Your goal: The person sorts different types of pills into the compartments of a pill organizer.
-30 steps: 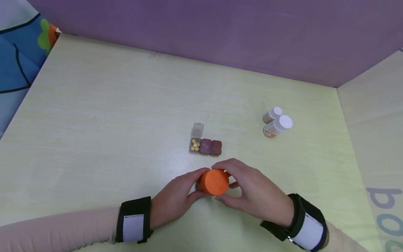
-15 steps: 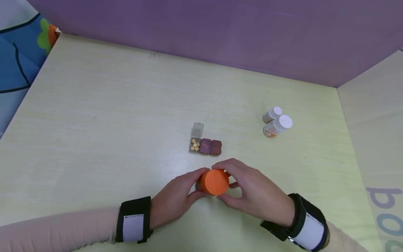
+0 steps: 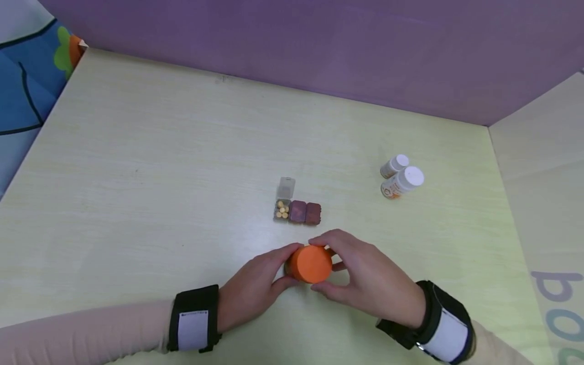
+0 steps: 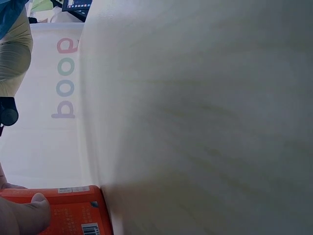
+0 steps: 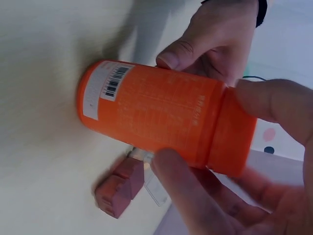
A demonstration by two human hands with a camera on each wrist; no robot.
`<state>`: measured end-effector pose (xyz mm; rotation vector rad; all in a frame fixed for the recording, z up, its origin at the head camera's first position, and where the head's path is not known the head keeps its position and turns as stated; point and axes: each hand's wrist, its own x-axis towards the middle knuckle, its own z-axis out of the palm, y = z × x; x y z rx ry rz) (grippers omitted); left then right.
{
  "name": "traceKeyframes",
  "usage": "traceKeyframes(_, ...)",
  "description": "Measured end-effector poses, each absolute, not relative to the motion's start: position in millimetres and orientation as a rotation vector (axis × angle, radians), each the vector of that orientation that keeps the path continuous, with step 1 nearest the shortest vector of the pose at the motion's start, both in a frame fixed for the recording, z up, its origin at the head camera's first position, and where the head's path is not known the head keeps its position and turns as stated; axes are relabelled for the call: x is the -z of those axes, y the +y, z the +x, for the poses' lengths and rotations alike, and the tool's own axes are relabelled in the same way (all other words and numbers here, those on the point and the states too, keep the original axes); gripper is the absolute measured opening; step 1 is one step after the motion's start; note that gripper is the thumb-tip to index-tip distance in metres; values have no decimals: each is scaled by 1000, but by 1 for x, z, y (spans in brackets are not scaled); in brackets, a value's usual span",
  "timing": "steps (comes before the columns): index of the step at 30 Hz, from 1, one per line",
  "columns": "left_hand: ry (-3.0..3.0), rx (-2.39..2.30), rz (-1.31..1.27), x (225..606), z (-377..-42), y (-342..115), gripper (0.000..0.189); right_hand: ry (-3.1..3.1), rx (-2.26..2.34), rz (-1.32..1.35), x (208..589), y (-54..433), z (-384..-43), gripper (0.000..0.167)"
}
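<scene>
An orange pill bottle [image 5: 151, 105] with an orange screw cap [image 3: 312, 264] stands on the table between my hands. My left hand [image 3: 253, 284] grips the bottle's body from the left; its thumb lies against the printed side in the left wrist view. Around the cap on the right, my right hand [image 3: 369, 276] holds the rim with thumb and fingers, the thumb [image 5: 264, 100] pressing on the cap's side. Just beyond the bottle lies a small pill organizer [image 3: 298, 212]. Its left compartment has a clear lid [image 3: 286, 188] flipped up and several pale tablets [image 3: 282, 210] inside; two purplish-red compartments are closed.
Two white bottles stand to the right at the back, a small one [image 3: 394, 166] touching or nearly touching a larger one [image 3: 402, 182]. A purple panel [image 3: 319, 50] borders the table's far edge, and a white panel [image 3: 538, 162] rises at the right.
The right thumb and fingertips have shifted slightly around the cap's rim. The bottle, left hand, organizer and white bottles stay in place.
</scene>
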<state>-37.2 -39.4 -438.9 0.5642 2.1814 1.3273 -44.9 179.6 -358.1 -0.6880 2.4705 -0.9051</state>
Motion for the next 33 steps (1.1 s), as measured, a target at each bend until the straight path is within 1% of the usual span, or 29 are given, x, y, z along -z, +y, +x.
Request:
traceKeyframes(2,2185,-1321,567,439,-37,-39,57,2483,908,-653,359,178,-45,53)
traceKeyframes(3,2184,-1322,566,439,-37,-39,57,2486,910,-642,360,178,-45,55)
traceKeyframes(7,2182,-1331,570,439,-37,-39,57,2469,901,-636,358,179,-45,71)
traceKeyframes(9,2184,-1334,572,440,-37,-39,58,2457,891,-659,357,181,-45,74)
traceKeyframes(10,2185,-1334,572,440,-37,-40,58,2454,886,-671,356,181,-44,73)
traceKeyframes(14,2186,-1331,575,440,-37,-40,57,2473,886,-672,358,179,-44,59)
traceKeyframes(17,2190,-1327,577,440,-37,-40,56,2492,903,-642,360,177,-44,55)
traceKeyframes(19,2190,-1325,576,440,-37,-40,56,2492,909,-635,360,177,-44,55)
traceKeyframes(22,2191,-1323,577,441,-37,-40,57,2482,888,-627,358,178,-44,65)
traceKeyframes(25,2188,-1324,576,440,-37,-40,57,2468,875,-641,356,179,-44,70)
traceKeyframes(26,2190,-1323,578,440,-37,-40,57,2469,871,-645,356,179,-44,69)
traceKeyframes(30,2190,-1320,577,439,-37,-40,56,2486,878,-642,358,178,-44,59)
traceKeyframes(33,2192,-1321,571,439,-37,-39,56,2500,891,-618,359,176,-44,55)
